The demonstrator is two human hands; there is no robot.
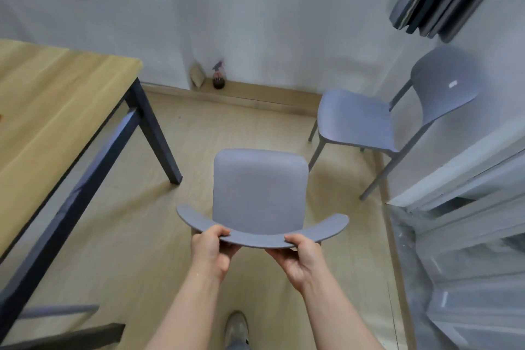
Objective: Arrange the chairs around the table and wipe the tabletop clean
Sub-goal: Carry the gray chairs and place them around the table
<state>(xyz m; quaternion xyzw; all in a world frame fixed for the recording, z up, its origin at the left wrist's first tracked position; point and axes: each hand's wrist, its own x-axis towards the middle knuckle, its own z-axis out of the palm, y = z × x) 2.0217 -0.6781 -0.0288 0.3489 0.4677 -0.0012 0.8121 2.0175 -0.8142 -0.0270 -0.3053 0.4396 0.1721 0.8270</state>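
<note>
A grey plastic chair (pixel 260 193) stands right in front of me, its seat pointing away and its curved backrest nearest. My left hand (pixel 211 247) grips the left part of the backrest's top edge, thumb on top. My right hand (pixel 302 257) grips the right part the same way. The wooden table (pixel 48 111) with dark metal legs fills the left side; one leg stands just left of the chair. A second grey chair (pixel 369 119) stands at the right by the wall, its seat facing left.
A spray bottle (pixel 218 77) and a small tan object (pixel 198 76) sit on the floor in the far corner. White furniture and plastic-wrapped items (pixel 460 236) line the right side. Bare wooden floor lies between the table leg and the second chair. My shoe (pixel 237 327) shows at the bottom.
</note>
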